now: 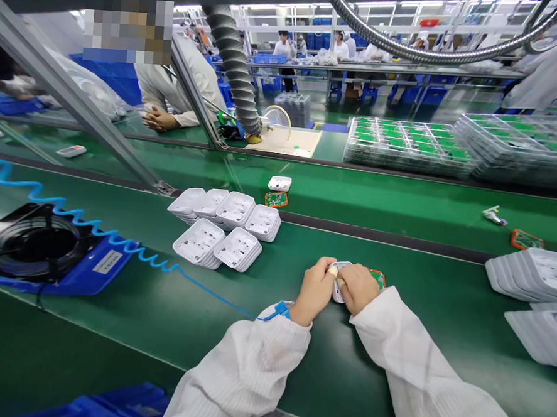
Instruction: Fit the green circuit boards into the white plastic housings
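On the green bench, a small white plastic casing (338, 294) lies between my two hands. My left hand (315, 290) is closed on its left side, thumb on top. From the right, my right hand (359, 289) has its fingers bent over the same casing, partly hiding it. A green circuit board with an orange edge (378, 278) shows just behind my right hand. Stacks of white casings (198, 241) stand to the left of my hands, and another stack of white casings (533, 274) stands at the right.
A fan (45, 244) with a blue base and a coiled blue cord occupy the left. Beyond the dark rail, the belt (378, 196) carries a white casing (279, 183) and a circuit board (276, 199). Trays of green boards (407, 144) stand behind. A person's hands (160, 119) rest at back left.
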`<state>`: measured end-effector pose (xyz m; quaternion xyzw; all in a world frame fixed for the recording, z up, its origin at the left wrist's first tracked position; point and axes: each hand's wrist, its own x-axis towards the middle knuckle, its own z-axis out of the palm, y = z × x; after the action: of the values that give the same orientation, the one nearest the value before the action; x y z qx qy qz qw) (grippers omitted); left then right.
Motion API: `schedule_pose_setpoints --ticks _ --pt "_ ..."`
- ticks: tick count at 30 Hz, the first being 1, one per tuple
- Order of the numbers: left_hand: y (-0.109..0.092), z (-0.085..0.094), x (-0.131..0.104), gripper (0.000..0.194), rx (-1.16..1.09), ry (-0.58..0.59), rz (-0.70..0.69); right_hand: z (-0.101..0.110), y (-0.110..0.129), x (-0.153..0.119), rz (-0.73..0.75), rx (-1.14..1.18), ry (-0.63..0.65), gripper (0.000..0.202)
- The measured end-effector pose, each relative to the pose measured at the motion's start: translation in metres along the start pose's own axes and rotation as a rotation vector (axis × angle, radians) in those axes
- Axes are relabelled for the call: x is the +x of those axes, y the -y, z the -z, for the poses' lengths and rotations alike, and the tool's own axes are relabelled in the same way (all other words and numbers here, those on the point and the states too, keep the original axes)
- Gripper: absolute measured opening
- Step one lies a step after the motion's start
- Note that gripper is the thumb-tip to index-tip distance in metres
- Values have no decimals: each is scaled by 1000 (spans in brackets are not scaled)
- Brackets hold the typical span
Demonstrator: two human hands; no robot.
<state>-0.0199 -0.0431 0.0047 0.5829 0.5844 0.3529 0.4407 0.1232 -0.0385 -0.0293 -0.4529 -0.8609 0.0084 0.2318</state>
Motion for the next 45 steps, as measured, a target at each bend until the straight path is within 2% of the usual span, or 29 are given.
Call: schedule_pose_setpoints --ticks 4,9,13,18,21,23,26,28,30,35,39,42,45 --pt "-2 0 -1 23 56 -20 -2 2 3 2 15 -39 -8 19" --pt "7 3 6 23 -15 -34 -39 10 -7 -6 -34 35 -37 17" --pt "7 9 10 25 9 -63 -66 9 -14 -15 4 -57 -62 22" --pt "-2 16 8 28 117 42 -128 3 -14 -18 29 -104 -83 22" --pt "-5 19 7 30 193 113 -179 7 -12 -15 -3 -99 -10 16" --pt "-7 21 6 32 214 146 -217 14 -11 -11 -142 -112 51 11" --pt "-10 22 4 33 188 197 -282 26 -9 -3 -378 -81 134 35" --pt "-12 22 2 33 152 233 -324 32 -10 2 -374 44 255 47" --pt "-13 21 1 33 132 249 -343 36 -10 4 -308 161 370 45" --pt "-13 17 3 34 188 193 -325 37 -4 6 -341 147 389 28" --pt "-8 10 6 33 187 161 -313 36 -1 2 -440 192 391 29" --pt "2 5 9 33 135 37 -292 34 -10 7 -502 365 445 27" --pt "12 4 16 34 95 -133 -297 33 -32 32 -607 555 433 23"
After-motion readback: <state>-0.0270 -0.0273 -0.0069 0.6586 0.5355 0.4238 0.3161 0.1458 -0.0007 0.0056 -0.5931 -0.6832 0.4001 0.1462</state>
